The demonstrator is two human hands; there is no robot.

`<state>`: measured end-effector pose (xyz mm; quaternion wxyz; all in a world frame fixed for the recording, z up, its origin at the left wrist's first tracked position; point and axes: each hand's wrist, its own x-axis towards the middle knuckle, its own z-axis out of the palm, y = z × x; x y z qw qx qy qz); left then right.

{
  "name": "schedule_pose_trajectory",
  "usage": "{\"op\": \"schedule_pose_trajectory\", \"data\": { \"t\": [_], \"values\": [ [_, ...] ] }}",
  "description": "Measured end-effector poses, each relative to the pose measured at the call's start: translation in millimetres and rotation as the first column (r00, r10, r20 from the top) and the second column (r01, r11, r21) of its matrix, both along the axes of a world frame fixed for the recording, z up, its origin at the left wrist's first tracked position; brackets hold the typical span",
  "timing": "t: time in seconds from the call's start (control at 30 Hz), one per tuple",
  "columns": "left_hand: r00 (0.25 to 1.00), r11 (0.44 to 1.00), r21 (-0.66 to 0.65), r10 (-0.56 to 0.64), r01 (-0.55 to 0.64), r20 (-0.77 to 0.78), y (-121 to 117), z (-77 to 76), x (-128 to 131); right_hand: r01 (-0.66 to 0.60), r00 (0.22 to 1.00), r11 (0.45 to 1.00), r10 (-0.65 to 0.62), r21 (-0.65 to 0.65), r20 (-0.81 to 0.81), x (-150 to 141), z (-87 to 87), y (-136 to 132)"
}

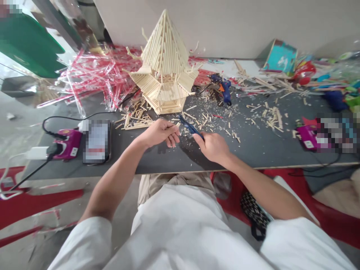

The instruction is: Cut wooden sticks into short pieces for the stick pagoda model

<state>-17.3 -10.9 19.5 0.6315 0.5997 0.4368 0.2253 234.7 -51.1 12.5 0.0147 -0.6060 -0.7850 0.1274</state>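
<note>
My left hand (161,133) is closed in a pinch, with a small pale bit of wooden stick (178,124) showing at its fingertips. My right hand (215,148) is wrapped round the handles of dark blue cutting pliers (191,128). The jaws point up and left, close to the left fingertips; whether they touch the stick I cannot tell. Just beyond both hands stands a pagoda-like model (165,45) built of thin wooden sticks, with a pointed roof. Short stick offcuts (206,120) lie around the pliers, and longer sticks (137,125) rest left of them.
A blue glue gun (225,92) lies right of the model. Red-and-clear plastic wrappers (104,75) pile up at the back left. A phone (97,142) and a purple power adapter (69,144) with cables sit at left. Another purple adapter (308,137) is at right.
</note>
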Motion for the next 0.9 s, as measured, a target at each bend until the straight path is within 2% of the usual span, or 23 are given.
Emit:
{"op": "schedule_pose_trajectory", "data": {
  "t": [0.07,0.1,0.13,0.17,0.2,0.23,0.27,0.3,0.37,0.47,0.57,0.77,0.9],
  "values": [
    [0.993,0.994,0.078,-0.063,0.071,-0.100,1.2,3.3,-10.2,-0.017,1.000,1.000,0.017,0.026,0.003,8.5,-2.1,-3.5],
    [0.979,0.985,0.152,-0.052,0.083,-0.195,2.3,4.8,-16.2,-0.022,1.000,0.999,0.022,0.038,-0.005,14.1,-1.9,-5.4],
    [0.947,0.962,0.262,0.013,0.076,-0.320,3.8,6.0,-22.4,-0.018,1.000,0.999,0.018,0.051,-0.014,20.4,-0.9,-7.4],
    [0.893,0.910,0.405,0.108,0.087,-0.436,5.5,6.8,-28.6,-0.008,1.000,0.998,0.010,0.064,-0.019,27.1,0.6,-9.3],
    [0.839,0.821,0.558,0.218,0.118,-0.498,7.4,7.4,-34.4,0.007,1.000,0.997,-0.005,0.081,-0.017,34.0,2.4,-10.9],
    [0.791,0.741,0.651,0.297,0.163,-0.535,9.3,7.7,-39.6,0.028,1.000,0.994,-0.027,0.104,-0.008,40.8,4.2,-12.0],
    [0.756,0.692,0.693,0.340,0.202,-0.560,11.0,7.6,-44.1,0.055,0.998,0.989,-0.057,0.134,0.008,47.5,5.7,-12.5],
    [0.736,0.674,0.697,0.340,0.242,-0.585,12.4,7.2,-47.7,0.086,0.995,0.982,-0.092,0.167,0.031,53.8,6.6,-12.5],
    [0.720,0.671,0.682,0.317,0.290,-0.618,14.1,5.1,-52.4,0.151,0.980,0.962,-0.176,0.228,0.096,65.2,6.5,-10.9],
    [0.700,0.700,0.646,0.296,0.304,-0.650,15.4,-0.9,-56.0,0.226,0.937,0.929,-0.290,0.294,0.196,80.0,1.6,-7.5],
    [0.702,0.711,0.634,0.283,0.303,-0.653,17.1,-6.9,-58.5,0.249,0.909,0.906,-0.341,0.343,0.240,93.5,-5.2,-5.6],
    [0.726,0.648,0.711,0.345,0.274,-0.595,20.0,-4.5,-57.0,0.259,0.884,0.885,-0.378,0.387,0.275,109.2,-18.6,-4.5],
    [0.747,0.627,0.757,0.410,0.185,-0.523,20.9,-2.1,-51.8,0.283,0.850,0.886,-0.409,0.366,0.331,105.3,-25.4,-0.9]
  ]
}}
